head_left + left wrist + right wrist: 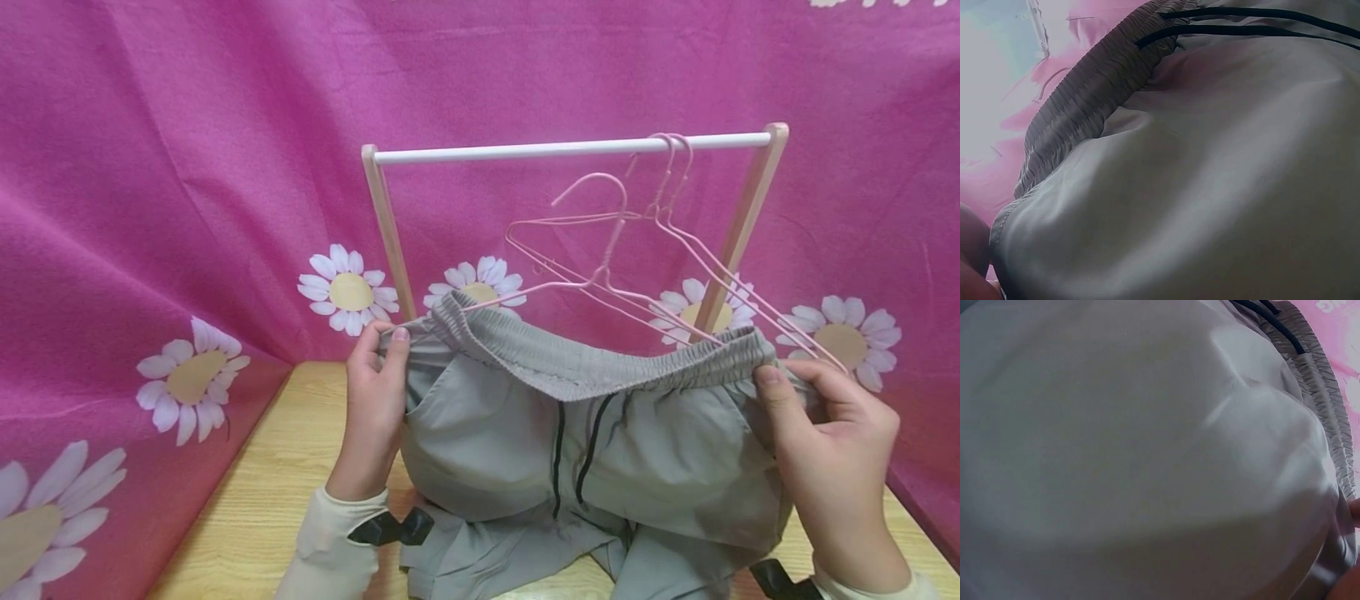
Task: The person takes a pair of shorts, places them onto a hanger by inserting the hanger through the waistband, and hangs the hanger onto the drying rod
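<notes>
Grey elastic-waist shorts (495, 442) with two black drawstrings (558, 458) are held up by both hands. My left hand (375, 408) pinches the cloth at the left side, just below the waistband (570, 367). On the opposite side my right hand (840, 450) pinches the fabric between thumb and fingers. A pink wire hanger (611, 250) stands with its shoulders inside the waistband and its hook above it; its lower part is hidden by the cloth. Grey cloth (1210, 169) fills most of the left wrist view, and likewise the shorts (1147, 450) fill the right wrist view.
Behind the shorts stands a small rack with a white rail (525, 152) and wooden posts (738, 225). Further pink hangers (667, 183) hang from the rail's right part. A wooden tabletop (247, 483) lies below, before a pink flowered cloth backdrop (225, 125).
</notes>
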`<state>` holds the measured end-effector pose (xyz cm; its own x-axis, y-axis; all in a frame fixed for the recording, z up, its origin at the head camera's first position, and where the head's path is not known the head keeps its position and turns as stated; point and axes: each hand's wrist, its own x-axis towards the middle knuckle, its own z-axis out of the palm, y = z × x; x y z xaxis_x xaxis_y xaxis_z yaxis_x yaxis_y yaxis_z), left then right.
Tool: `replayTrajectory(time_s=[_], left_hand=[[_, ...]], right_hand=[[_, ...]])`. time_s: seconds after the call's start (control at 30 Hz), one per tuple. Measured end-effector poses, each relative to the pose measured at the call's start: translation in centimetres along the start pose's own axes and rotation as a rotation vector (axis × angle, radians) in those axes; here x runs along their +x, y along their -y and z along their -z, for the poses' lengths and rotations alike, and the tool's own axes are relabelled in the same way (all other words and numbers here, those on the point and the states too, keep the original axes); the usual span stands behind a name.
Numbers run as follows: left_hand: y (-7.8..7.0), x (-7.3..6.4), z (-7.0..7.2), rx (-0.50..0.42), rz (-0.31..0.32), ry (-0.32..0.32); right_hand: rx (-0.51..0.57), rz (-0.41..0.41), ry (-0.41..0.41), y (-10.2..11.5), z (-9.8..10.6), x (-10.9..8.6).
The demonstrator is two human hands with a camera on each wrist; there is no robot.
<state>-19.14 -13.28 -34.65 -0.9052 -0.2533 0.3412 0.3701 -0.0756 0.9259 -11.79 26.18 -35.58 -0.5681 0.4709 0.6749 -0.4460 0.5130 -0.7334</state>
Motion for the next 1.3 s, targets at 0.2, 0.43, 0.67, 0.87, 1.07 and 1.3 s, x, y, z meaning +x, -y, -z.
replayTrajectory(time_s=[0.2, 0.43, 0.67, 0.87, 1.07, 1.3], left_hand=[[0.3, 0.0, -0.1, 0.003, 0.016, 0.013], [0.3, -0.1, -0.1, 0.012, 0.014, 0.009], [0.2, 0.0, 0.0, 0.013, 0.027, 0.028], [0.3, 0.0, 0.0, 0.021, 0.044, 0.035], [0.5, 0.2, 0.0, 0.021, 0.047, 0.035], [0.9, 0.5, 0.0, 0.033, 0.061, 0.040]], right_hand=[[0.017, 0.010, -0.004, 0.0, 0.1, 0.1], [0.045, 0.016, -0.006, 0.6, 0.2, 0.0], [0.058, 0.003, -0.009, 1.0, 0.4, 0.0], [0.053, 0.020, 0.003, 1.2, 0.4, 0.0], [0.124, 0.035, 0.003, 1.1, 0.4, 0.0], [0.239, 0.062, -0.005, 0.7, 0.3, 0.0]])
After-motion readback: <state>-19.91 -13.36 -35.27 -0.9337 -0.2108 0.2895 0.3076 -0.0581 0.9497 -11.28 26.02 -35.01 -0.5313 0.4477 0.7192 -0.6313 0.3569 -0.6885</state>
